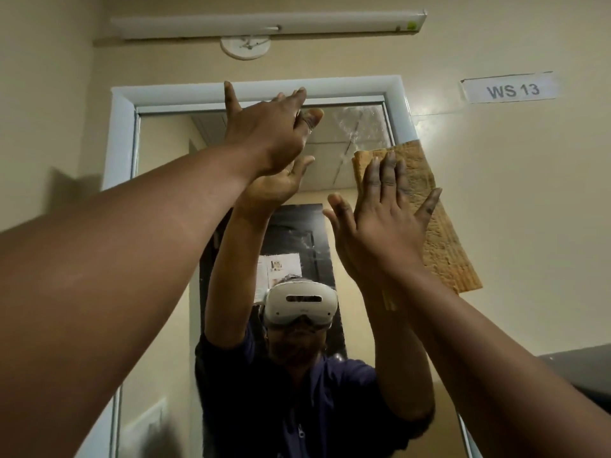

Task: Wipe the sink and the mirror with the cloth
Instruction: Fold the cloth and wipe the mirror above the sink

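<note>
A tall mirror [165, 226] in a pale blue frame [122, 133] hangs on the wall in front of me. My right hand [377, 223] presses a tan ribbed cloth [439, 236] flat against the mirror's right edge, fingers straight and spread; the cloth overlaps the frame and the wall. My left hand [264, 133] rests flat near the mirror's top, fingers spread, holding nothing. Wet smears [360, 123] show on the glass at the upper right. The glass reflects my raised arms and headset. The sink is out of view.
A long tube light [264, 26] and a round white fitting [245, 47] are mounted on the wall above the mirror. A paper label reading "WS 13" [510, 89] is stuck at the upper right. A grey panel [582, 365] juts in at the right.
</note>
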